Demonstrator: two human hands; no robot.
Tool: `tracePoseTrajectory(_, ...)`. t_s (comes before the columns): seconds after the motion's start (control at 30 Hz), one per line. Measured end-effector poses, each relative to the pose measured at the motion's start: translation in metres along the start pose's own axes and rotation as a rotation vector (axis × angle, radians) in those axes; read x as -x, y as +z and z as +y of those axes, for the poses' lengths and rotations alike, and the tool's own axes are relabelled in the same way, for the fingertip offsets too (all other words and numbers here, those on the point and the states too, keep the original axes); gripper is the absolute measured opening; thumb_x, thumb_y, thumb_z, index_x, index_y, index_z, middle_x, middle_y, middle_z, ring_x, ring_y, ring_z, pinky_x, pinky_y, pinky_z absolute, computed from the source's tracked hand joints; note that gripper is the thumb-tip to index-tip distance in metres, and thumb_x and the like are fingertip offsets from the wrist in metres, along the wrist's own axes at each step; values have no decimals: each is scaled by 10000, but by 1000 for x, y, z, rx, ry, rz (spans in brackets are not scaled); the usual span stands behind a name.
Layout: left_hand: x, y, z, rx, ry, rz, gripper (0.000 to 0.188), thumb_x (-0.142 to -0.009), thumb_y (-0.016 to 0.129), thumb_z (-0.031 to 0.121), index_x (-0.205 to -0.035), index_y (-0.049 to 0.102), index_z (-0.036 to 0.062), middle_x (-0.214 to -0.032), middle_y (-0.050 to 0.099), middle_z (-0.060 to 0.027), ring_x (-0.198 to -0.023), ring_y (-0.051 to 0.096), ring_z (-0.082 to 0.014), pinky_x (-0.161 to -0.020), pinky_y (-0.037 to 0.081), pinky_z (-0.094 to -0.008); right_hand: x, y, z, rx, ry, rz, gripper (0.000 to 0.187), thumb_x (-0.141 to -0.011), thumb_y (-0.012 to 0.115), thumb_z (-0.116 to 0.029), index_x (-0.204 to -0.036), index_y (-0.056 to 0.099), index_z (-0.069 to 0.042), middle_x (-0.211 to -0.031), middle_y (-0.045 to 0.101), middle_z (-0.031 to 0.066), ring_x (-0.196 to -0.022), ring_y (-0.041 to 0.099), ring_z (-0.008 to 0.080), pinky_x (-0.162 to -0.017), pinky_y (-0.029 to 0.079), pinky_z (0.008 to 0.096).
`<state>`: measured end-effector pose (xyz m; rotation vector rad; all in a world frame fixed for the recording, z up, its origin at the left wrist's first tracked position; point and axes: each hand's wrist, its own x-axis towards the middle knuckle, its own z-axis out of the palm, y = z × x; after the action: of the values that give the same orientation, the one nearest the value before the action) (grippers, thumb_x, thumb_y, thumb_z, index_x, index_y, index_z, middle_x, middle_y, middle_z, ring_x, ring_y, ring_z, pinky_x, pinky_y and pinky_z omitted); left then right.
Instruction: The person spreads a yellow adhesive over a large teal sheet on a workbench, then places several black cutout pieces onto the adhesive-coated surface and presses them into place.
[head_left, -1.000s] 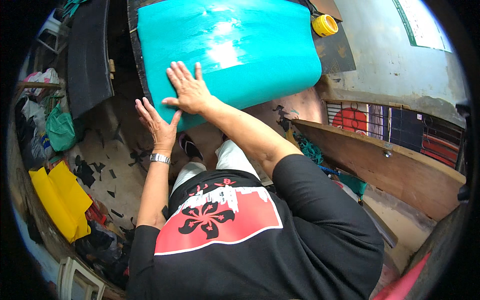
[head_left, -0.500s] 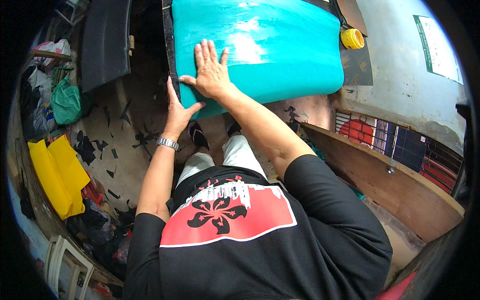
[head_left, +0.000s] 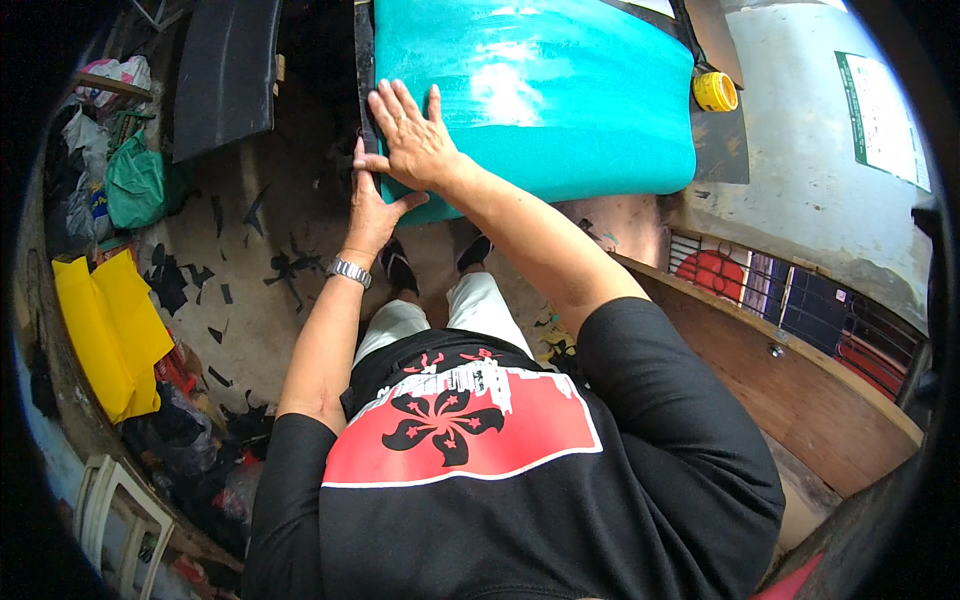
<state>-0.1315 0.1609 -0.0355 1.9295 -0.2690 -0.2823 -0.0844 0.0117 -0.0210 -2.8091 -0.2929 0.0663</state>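
Two hands on teal sheet, right hand flat atop, left hand open against its edge

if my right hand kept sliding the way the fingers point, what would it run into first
Mostly more of the teal sheet itself: the right hand lies flat on its near left corner, fingers pointing up and away across it. Nothing else shows in that line, though the sheet's far edge is out of frame.
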Motion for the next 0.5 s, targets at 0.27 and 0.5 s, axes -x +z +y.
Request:
tracePoseTrajectory(0.27, 3, -4, 4, 85, -23, -38, 1259, -691, 912, 298, -1584, 52, 78, -1514, 376, -266, -1348, 448, -322, -1101, 397, -415, -6, -6, 31, 90, -29, 72, 979, -876, 422, -756, -1563, 252, -79, -1639, 211, 132, -1527, 145, 294, -1166, 45, 685)
tracePoseTrajectory(0.5, 4, 1, -2, 70, -17, -3, 1212, -688, 897, 156, -1581, 80, 81, -1524, 370, -268, -1378, 421, -353, -1112, 381, -414, 21, -3, 13, 92, -210, 30, 870, -916, 448, -676, -1542, 313, -86, -1627, 251, 122, -1517, 187, 291, -1151, 87, 699)
